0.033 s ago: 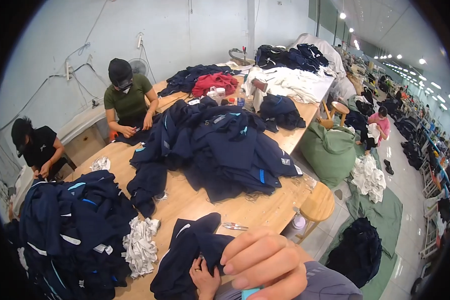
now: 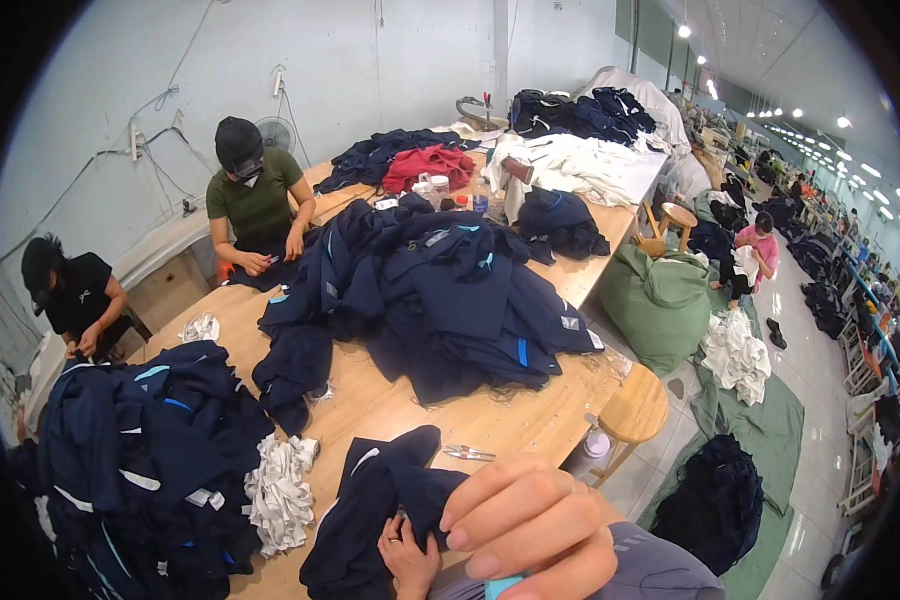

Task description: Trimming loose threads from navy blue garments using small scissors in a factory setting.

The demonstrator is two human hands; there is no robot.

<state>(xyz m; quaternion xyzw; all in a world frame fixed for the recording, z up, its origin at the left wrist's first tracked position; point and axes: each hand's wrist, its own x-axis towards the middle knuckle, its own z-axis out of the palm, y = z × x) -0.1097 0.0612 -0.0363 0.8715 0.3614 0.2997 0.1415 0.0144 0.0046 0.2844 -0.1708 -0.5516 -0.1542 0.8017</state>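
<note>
Near the table's front edge lies a navy garment [image 2: 370, 510], partly folded, with a white strip on it. My left hand [image 2: 410, 560], with a ring on one finger, is closed on the garment's fabric at its near right side. My right hand [image 2: 535, 530] is raised close to the camera, its fingers curled. Between its fingertips shows a bit of a turquoise thing [image 2: 502, 587]; the rest is hidden and I cannot tell its kind. A pair of thread snips [image 2: 467, 452] lies on the wooden table [image 2: 370, 385] just beyond my hands.
A big heap of navy garments [image 2: 440, 290] covers mid-table; another pile [image 2: 160, 450] stands left, beside white scraps [image 2: 282, 495]. Two co-workers [image 2: 260, 190] [image 2: 80, 300] sit across the table. To the right are a wooden stool [image 2: 632, 405] and a green sack [image 2: 655, 305].
</note>
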